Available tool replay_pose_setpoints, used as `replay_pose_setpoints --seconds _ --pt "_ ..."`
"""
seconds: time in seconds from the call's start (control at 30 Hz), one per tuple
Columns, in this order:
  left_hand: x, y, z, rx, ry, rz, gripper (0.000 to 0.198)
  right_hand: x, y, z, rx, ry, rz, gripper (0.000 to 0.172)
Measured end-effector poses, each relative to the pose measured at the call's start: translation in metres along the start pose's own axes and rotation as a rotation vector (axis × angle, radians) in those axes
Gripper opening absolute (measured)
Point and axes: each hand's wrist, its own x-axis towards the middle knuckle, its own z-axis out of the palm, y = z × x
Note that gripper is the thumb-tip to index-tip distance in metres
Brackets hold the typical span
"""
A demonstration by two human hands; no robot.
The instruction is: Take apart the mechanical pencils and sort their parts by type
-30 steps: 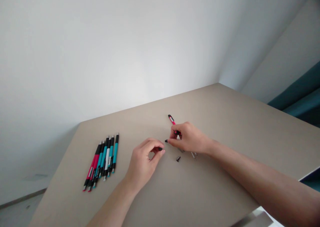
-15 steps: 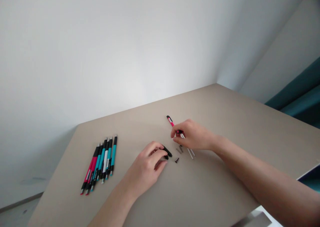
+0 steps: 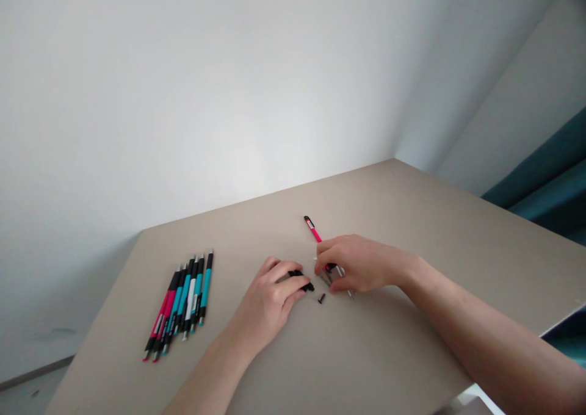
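Spreading the left hand [image 3: 272, 288] over black pen parts [image 3: 311, 287] on the table [image 3: 412, 220], touching them with the fingers, impossible to tell whether pinching any. Over to the right hand [image 3: 359, 261]: gripping a black piece with a pink end [image 3: 329, 268] in curled fingers, thumb just beside thin grey springs [image 3: 325, 278], no telling whether on one. Between both, spot a small dark part [image 3: 321, 298]. See white refills [image 3: 351, 294] partly beneath the right hand, a pink pen barrel [image 3: 316, 234] just beyond, and, well left, pens [image 3: 190, 299] lying side by side.
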Motion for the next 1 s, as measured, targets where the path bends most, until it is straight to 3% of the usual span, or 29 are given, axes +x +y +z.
replay_pose_setpoints --seconds 0.8,1.0 --pt "0.002 0.012 -0.015 -0.058 -0.159 0.104 0.029 0.002 -0.009 0.002 0.018 -0.011 -0.019 0.018" --pt "-0.002 0.014 -0.017 -0.084 -0.13 0.054 0.022 -0.003 -0.002 -0.003 0.028 0.046 -0.019 0.029"
